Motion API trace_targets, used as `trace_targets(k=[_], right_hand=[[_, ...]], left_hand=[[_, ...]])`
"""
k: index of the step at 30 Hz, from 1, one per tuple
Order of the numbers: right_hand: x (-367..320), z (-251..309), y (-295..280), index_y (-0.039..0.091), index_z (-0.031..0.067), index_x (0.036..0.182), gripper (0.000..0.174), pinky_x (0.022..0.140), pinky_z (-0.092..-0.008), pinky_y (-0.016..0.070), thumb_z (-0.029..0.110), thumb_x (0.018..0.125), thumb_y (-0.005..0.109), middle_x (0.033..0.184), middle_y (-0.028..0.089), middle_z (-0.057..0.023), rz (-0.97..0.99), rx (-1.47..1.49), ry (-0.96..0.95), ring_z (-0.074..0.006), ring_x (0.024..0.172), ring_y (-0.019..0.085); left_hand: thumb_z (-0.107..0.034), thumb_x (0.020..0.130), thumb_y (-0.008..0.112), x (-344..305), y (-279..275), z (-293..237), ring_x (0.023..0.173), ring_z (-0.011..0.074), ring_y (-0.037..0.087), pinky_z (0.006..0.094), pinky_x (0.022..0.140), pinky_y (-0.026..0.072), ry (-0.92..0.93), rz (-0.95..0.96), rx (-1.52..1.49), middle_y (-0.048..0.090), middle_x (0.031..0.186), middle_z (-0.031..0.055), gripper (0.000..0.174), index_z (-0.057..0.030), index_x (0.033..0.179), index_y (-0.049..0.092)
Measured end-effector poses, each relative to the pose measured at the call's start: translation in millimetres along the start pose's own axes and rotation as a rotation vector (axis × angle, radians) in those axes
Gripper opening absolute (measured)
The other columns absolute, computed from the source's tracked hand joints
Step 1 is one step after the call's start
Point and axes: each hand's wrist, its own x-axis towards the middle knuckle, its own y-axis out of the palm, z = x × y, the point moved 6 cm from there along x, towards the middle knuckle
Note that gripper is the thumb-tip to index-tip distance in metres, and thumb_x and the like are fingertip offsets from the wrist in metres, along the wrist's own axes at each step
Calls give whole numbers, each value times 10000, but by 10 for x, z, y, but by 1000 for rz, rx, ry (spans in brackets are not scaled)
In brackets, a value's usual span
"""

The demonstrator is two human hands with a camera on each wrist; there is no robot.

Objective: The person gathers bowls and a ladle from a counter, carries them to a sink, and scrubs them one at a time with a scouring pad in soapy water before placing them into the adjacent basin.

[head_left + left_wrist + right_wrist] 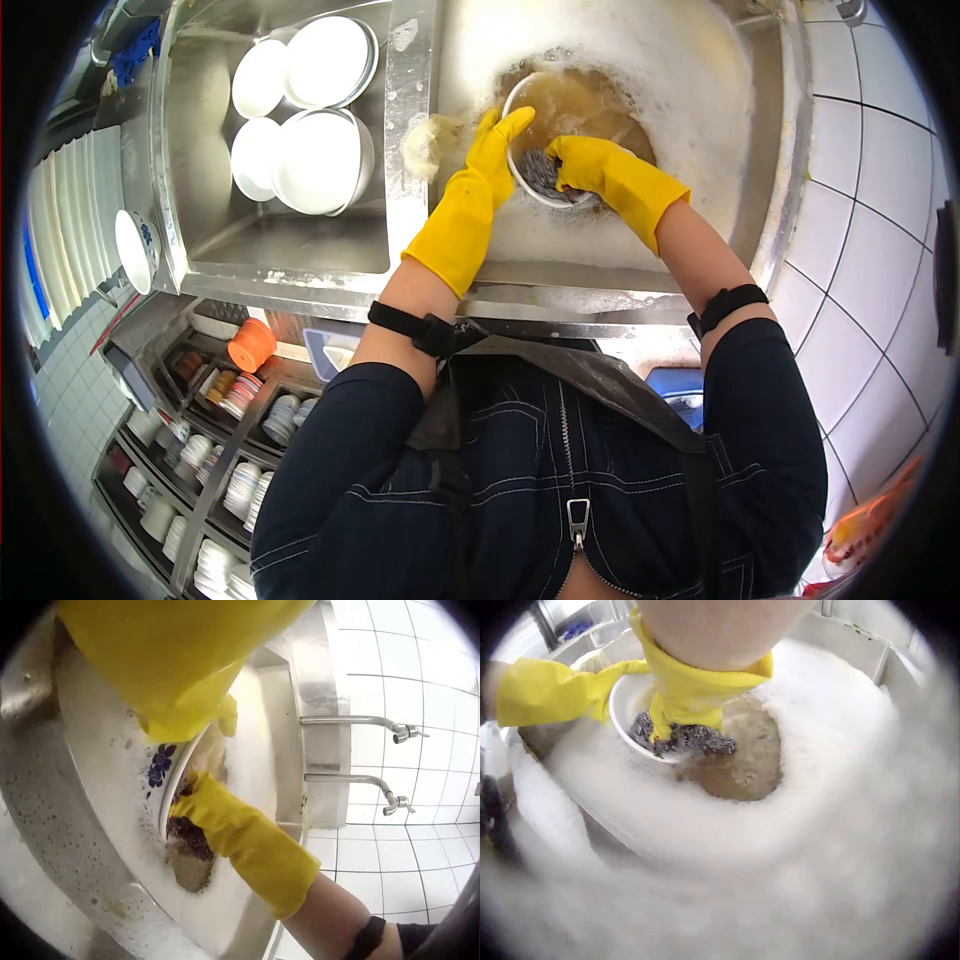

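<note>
A white bowl (154,799) with a dark blue flower on its outer wall sits tilted in the soapy water of the right-hand basin. My left hand (488,155), in a yellow rubber glove, grips the bowl's rim, its thumb over the edge and its other fingers mostly hidden behind the wall. Inside the bowl, my gloved right hand (608,178) holds a grey metal scourer (540,173) against the lower inner side. In the right wrist view the scourer (705,740) shows below the glove's fingers. Brown water partly covers the bowl's far side.
White foam (690,60) surrounds the brown patch of water. Several white bowls (315,160) stand in the left basin, beyond the steel divider (408,220), where a pale scrubbing pad (425,148) lies. Two taps (390,731) project from the wall. Dish-filled crates (225,440) stand lower left.
</note>
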Motion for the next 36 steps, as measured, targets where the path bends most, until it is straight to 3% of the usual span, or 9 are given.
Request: trace_targets(k=[2,7,11,15,19,24,26,31,36], right_hand=[[-36,-173,26,637,108,1157,342,801,-374,501,107,815,628,1007,679,-149,102,-75,122,-298,942,645],[103,-585,-284,638,101,1095,272,908,-440,466,194,845,585,1130,634,-183,-640,-104,142,-384,1092,575],[313,-584,-261,557,81,1287,480,970,-415,456,243,839,616,1241,597,-185,-792,245,204,-364,1163,557],[492,-346,37,601,104,1241,433,947,-390,466,164,814,634,1248,616,-151,-468,767,112,-316,1157,577],[188,-8,181,654,162,1145,375,906,-384,478,72,781,640,1154,660,-128,36,266,16,-297,1096,605],[-3,-80,200,670,165,1117,300,892,-408,485,153,829,587,1084,676,-136,-44,-168,-178,-327,1055,619],[170,-467,26,685,106,1057,317,881,-399,487,191,752,712,1055,672,-142,-414,-139,284,-324,1046,620],[13,-290,-269,639,114,1158,388,842,-420,511,139,777,707,1069,670,-163,-622,-71,408,-335,1010,635],[381,-268,38,614,56,1164,401,816,-339,519,-3,771,665,1024,678,-89,-626,1206,22,-198,935,633]], left_hand=[[-147,844,701,18,55,-34,1001,222,623,369,818,546,12,112,155,629,1151,66,452,-138,1271,551],[-16,791,691,19,102,69,1038,211,607,331,861,514,-7,154,239,622,1177,97,590,-77,1345,497],[16,782,679,-53,201,83,1039,196,610,324,858,516,-13,215,221,627,1175,84,597,-87,1343,504],[-5,807,672,-63,230,32,1002,186,627,299,844,519,-97,222,100,631,1178,76,576,-95,1352,506],[-18,809,680,9,163,-60,1027,196,618,319,849,524,1,205,143,625,1188,97,590,-63,1364,488],[-3,786,684,11,148,-96,1026,205,608,334,841,524,9,210,287,625,1172,92,609,-82,1358,492],[-15,784,679,-38,141,-65,1027,202,600,339,845,517,-17,207,346,624,1166,77,590,-117,1342,516],[-40,804,677,-121,189,-16,1043,187,594,327,872,505,-69,227,349,617,1187,56,589,-164,1355,507],[-106,867,661,-187,269,-43,1046,175,606,332,864,520,-112,285,212,626,1177,40,491,-147,1335,518]])
